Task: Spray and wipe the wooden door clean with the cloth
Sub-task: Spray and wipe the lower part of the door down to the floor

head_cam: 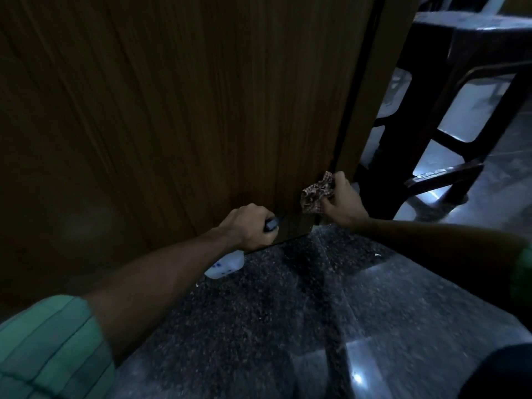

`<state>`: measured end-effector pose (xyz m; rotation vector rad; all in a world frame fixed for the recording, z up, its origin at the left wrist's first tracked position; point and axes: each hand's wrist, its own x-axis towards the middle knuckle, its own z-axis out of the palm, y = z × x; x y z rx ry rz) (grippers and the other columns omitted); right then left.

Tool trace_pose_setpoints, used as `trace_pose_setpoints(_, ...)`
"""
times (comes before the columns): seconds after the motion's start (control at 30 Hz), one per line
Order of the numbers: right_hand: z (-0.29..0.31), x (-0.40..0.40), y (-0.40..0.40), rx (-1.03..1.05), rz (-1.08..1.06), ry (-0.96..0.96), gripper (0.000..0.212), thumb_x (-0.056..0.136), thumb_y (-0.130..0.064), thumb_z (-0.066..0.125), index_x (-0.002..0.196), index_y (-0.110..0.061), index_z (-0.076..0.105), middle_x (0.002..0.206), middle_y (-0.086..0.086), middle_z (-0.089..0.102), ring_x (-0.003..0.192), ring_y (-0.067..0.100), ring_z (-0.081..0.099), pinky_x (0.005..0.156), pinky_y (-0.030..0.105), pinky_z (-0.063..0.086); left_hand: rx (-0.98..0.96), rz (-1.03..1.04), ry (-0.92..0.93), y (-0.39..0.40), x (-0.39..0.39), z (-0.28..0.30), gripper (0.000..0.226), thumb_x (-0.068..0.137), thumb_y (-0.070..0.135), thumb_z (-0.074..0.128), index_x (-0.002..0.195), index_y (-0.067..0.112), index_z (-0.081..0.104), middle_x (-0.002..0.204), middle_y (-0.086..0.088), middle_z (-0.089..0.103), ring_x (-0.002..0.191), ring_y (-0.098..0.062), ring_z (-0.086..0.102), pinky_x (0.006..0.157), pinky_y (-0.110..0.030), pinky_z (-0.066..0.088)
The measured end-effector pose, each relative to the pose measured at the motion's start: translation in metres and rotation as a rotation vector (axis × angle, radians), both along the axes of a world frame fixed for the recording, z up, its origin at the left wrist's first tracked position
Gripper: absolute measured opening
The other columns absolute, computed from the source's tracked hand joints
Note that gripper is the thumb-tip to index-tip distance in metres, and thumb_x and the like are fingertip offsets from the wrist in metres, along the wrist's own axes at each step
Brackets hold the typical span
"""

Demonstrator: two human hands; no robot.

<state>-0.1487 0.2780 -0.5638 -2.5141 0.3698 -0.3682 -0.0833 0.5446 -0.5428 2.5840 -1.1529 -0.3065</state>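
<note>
Cloth — right hand; door

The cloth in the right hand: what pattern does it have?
The cloth is a small brown-and-white check, seen in the head view, bunched in the right hand.

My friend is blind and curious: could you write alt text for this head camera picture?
A person crouches at the bottom corner of a wooden door, the left hand gripping a spray bottle and the right hand holding a checked cloth against the door's edge. Speckled stone floor lies below; dark chairs stand to the right.
</note>
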Motion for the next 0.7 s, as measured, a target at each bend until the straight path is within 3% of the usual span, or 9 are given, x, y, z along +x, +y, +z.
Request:
trace_pose_setpoints(0.07, -0.013, 0.005, 0.007, 0.125, -0.059, 0.063, 0.036, 0.095, -0.027, 0.062, 0.114, -0.022, 0.032, 0.122, 0.009, 0.053, 0.109, 0.034, 0.059, 0.092, 0.051, 0.052, -0.001, -0.005, -0.006, -0.003, 0.001, -0.001, 0.028, 0.097, 0.04, 0.059, 0.071, 0.029, 0.057, 0.065, 0.009, 0.058, 0.059, -0.013, 0.056, 0.058, -0.029, 0.037)
trace_pose_setpoints(0.2, -0.037, 0.016, 0.019, 0.281, -0.193, 0.076, 0.038, 0.091, -0.023, 0.059, 0.118, -0.017, 0.032, 0.131, 0.018, 0.052, 0.116, 0.041, 0.056, 0.098, 0.049, 0.049, 0.015, -0.002, -0.011, -0.012, 0.002, -0.009, 0.027, 0.097, 0.042, 0.059, 0.074, 0.028, 0.059, 0.067, 0.009, 0.06, 0.059, -0.012, 0.057, 0.057, -0.029, 0.036)
trace_pose_setpoints(0.47, -0.092, 0.028, 0.036, 0.469, -0.439, 0.134, 0.041, 0.097, -0.015, 0.054, 0.132, -0.008, 0.034, 0.117, 0.016, 0.052, 0.11, 0.037, 0.057, 0.082, 0.036, 0.042, -0.014, 0.022, 0.018, -0.025, 0.001, -0.019, 0.032, 0.096, 0.039, 0.06, 0.068, 0.025, 0.054, 0.061, 0.007, 0.057, 0.054, -0.011, 0.054, 0.054, -0.028, 0.032)
trace_pose_setpoints(0.7, -0.128, 0.022, 0.047, 0.544, -0.605, 0.145, 0.044, 0.091, -0.022, 0.065, 0.131, -0.013, 0.051, 0.124, 0.017, 0.063, 0.113, 0.039, 0.062, 0.092, 0.039, 0.05, -0.01, 0.047, 0.059, -0.033, -0.001, -0.04, 0.032, 0.095, 0.039, 0.061, 0.067, 0.024, 0.054, 0.061, 0.009, 0.056, 0.052, -0.009, 0.051, 0.053, -0.027, 0.031)
